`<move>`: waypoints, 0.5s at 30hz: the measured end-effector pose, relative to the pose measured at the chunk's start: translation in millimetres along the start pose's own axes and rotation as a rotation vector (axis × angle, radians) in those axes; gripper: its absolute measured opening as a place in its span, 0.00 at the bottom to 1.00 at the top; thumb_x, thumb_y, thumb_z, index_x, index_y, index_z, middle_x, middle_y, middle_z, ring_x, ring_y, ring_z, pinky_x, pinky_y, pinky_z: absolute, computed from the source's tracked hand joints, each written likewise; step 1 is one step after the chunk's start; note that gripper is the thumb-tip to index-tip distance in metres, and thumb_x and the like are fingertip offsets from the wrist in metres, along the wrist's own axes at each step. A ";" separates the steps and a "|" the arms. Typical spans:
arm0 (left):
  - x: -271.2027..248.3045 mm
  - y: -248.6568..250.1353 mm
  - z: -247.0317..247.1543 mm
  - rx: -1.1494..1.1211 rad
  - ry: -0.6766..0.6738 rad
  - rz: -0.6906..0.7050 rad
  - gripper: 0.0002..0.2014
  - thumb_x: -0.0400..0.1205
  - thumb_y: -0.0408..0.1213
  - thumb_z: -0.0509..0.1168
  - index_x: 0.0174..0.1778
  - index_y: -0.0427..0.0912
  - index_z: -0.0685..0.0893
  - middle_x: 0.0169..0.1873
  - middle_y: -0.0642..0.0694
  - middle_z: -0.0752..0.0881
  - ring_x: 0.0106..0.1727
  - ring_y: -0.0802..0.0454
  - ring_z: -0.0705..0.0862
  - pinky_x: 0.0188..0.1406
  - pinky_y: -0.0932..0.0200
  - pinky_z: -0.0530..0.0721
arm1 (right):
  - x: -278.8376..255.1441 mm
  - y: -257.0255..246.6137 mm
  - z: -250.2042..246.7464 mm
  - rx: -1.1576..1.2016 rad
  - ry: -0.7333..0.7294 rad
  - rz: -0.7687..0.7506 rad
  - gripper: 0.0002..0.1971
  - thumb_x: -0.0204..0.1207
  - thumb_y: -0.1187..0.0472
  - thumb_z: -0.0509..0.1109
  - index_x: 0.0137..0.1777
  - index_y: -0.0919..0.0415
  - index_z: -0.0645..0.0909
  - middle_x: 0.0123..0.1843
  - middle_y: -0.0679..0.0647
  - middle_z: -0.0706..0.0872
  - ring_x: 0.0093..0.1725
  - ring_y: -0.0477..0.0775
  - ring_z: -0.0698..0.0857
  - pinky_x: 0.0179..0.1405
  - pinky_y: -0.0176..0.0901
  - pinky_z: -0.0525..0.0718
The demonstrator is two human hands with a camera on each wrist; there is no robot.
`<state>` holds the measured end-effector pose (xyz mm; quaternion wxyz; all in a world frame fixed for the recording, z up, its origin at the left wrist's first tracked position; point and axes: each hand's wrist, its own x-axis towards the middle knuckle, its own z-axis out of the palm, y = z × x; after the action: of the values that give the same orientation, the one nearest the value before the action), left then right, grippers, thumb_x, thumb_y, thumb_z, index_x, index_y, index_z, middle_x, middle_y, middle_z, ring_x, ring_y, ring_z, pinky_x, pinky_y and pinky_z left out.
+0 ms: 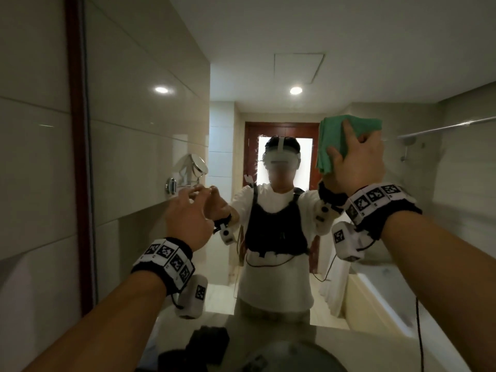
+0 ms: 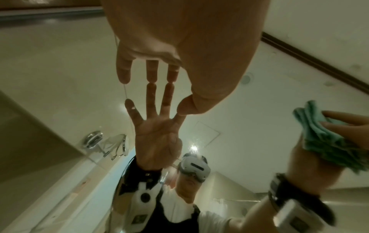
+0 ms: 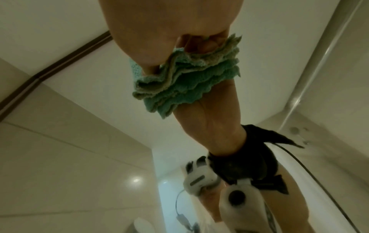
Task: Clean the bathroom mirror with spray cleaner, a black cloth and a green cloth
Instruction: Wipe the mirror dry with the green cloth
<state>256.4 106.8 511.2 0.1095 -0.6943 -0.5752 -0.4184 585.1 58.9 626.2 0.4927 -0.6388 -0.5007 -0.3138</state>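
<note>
The bathroom mirror (image 1: 268, 76) fills the head view and reflects a person in a headset. My right hand (image 1: 357, 157) is raised at the upper right and presses a folded green cloth (image 1: 332, 135) flat against the glass, index finger straight on its back. In the right wrist view the green cloth (image 3: 185, 77) bunches in layers under my palm. My left hand (image 1: 198, 193) is open and holds nothing. Its straight fingertips (image 2: 151, 77) touch the glass and meet their own reflection. A black cloth (image 1: 209, 342) lies on the counter below.
The dark red-brown mirror frame (image 1: 77, 157) runs down the left. A round swivel mirror (image 1: 197, 165) sits on the tiled wall by my left hand. The sink basin (image 1: 295, 355) is at the bottom edge. A bathtub (image 1: 375, 291) and rail (image 1: 442, 127) show at the right.
</note>
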 end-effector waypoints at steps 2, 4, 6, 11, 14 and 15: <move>5.8 -9.5 -6.5 -0.015 -0.030 0.043 0.36 0.76 0.38 0.70 0.81 0.59 0.68 0.77 0.46 0.65 0.73 0.40 0.68 0.70 0.44 0.75 | 4.5 -19.3 4.6 0.006 0.007 -0.002 0.32 0.80 0.42 0.66 0.83 0.43 0.63 0.69 0.63 0.66 0.67 0.64 0.71 0.55 0.55 0.78; 13.4 -20.1 -13.3 -0.051 -0.048 0.071 0.35 0.77 0.38 0.68 0.81 0.60 0.67 0.75 0.46 0.65 0.73 0.41 0.67 0.71 0.44 0.74 | 5.8 -40.1 10.6 -0.004 0.012 -0.039 0.32 0.80 0.41 0.66 0.83 0.42 0.62 0.69 0.62 0.67 0.68 0.63 0.71 0.54 0.54 0.78; 21.6 -34.2 -19.3 -0.066 -0.019 0.083 0.34 0.76 0.38 0.68 0.80 0.59 0.68 0.75 0.46 0.65 0.73 0.41 0.66 0.71 0.42 0.74 | 2.9 -64.7 21.7 -0.020 0.000 -0.093 0.32 0.80 0.41 0.66 0.82 0.40 0.62 0.70 0.62 0.67 0.68 0.62 0.70 0.52 0.53 0.78; 32.3 -63.3 -21.4 0.011 0.002 0.056 0.34 0.74 0.41 0.71 0.77 0.61 0.70 0.82 0.47 0.59 0.82 0.38 0.60 0.74 0.31 0.72 | -27.4 -106.2 49.1 -0.090 -0.054 -0.278 0.32 0.78 0.41 0.68 0.81 0.41 0.64 0.67 0.61 0.69 0.64 0.63 0.72 0.51 0.54 0.81; 31.2 -73.4 -18.7 0.024 -0.018 0.079 0.38 0.72 0.42 0.74 0.78 0.61 0.69 0.82 0.46 0.58 0.82 0.38 0.61 0.72 0.31 0.75 | -68.7 -124.0 66.8 -0.125 -0.156 -0.487 0.33 0.76 0.44 0.72 0.81 0.45 0.69 0.66 0.62 0.73 0.63 0.64 0.74 0.55 0.57 0.84; 30.6 -74.2 -18.0 0.027 -0.019 0.084 0.39 0.72 0.41 0.74 0.79 0.61 0.68 0.83 0.46 0.58 0.82 0.39 0.61 0.72 0.32 0.75 | -84.6 -127.0 73.2 -0.129 -0.188 -0.555 0.33 0.75 0.45 0.73 0.80 0.46 0.71 0.64 0.62 0.74 0.62 0.63 0.75 0.56 0.58 0.84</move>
<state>181.8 140.3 519.6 0.1309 -0.7202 -0.5522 -0.3990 432.3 101.6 567.4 0.2981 -0.5336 -0.6787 -0.4071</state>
